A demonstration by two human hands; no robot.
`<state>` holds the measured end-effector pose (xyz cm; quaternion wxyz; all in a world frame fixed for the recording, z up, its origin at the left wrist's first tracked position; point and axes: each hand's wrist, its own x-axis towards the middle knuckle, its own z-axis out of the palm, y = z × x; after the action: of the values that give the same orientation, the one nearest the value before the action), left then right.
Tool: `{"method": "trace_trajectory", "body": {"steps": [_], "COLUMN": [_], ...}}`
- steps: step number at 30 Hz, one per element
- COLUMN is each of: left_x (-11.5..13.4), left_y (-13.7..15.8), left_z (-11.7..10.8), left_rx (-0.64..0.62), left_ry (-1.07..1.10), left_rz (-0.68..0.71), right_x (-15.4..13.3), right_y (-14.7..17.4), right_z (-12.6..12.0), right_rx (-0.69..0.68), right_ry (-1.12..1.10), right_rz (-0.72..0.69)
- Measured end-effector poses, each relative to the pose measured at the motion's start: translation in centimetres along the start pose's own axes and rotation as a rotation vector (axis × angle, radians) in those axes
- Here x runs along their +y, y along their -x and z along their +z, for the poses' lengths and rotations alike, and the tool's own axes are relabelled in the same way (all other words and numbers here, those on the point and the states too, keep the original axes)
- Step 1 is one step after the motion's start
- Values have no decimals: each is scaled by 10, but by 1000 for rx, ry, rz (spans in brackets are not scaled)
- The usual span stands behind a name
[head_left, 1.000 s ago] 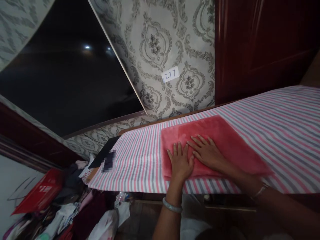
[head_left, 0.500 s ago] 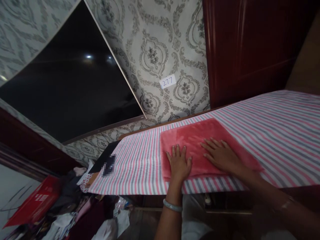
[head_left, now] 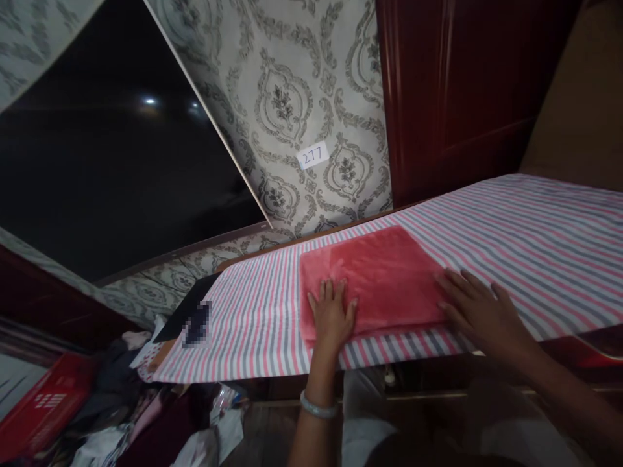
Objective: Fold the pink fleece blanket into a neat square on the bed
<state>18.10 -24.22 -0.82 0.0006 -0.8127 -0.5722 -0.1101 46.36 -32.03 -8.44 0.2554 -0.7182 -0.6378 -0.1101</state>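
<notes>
A folded coral-pink plush cloth (head_left: 379, 279) lies flat on the striped tablecloth (head_left: 263, 311). My left hand (head_left: 333, 314) rests palm down on its left part, fingers spread, with a pale bangle round the wrist. Over the cloth's right edge is my right hand (head_left: 487, 314), its fingers stretched out and slightly blurred. The fingertips of that hand reach the cloth's right side; whether they press on it I cannot tell. Neither hand grips anything.
Behind the table hang a dark television screen (head_left: 126, 143) and a paper label (head_left: 313, 155) on patterned wallpaper. A dark pixelated object (head_left: 197, 324) lies at the table's left end. Heaped clothes (head_left: 160, 428) and a red bag (head_left: 46, 405) are at lower left.
My right hand has slid from the middle of the cloth to its right edge. My left hand stays on the left part. The whole view has shifted slightly.
</notes>
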Motion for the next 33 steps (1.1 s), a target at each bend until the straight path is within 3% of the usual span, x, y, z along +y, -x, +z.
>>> {"method": "trace_trajectory", "body": {"steps": [4,8,13,17,22,26,30,33], "left_x": [-17,-38,-49,-57,-80,-95,-90,-62], "left_y": [17,28,28,29,45,63,70,68], "left_z": [-5,12,27,30,46,56,48,32], "left_rx": [62,25,78,117,244,322,458,484], "left_ry": [-104,-101,-50,77,391,492,354,210], "left_rz": [-104,-159,-114,-105,-85,-51,-17,73], "right_x": [-18,-11,5,4,12,27,21,-7], "right_y": [-7,3,15,14,21,34,39,31], "right_z": [-6,18,40,37,33,28,8,-11], "right_rx": [-26,-114,-101,-24,145,136,213,283], "right_ry": [-39,-108,-155,-156,-280,-312,-244,-184], "right_rz": [-83,-94,-109,-159,-256,-265,-203,-185]}}
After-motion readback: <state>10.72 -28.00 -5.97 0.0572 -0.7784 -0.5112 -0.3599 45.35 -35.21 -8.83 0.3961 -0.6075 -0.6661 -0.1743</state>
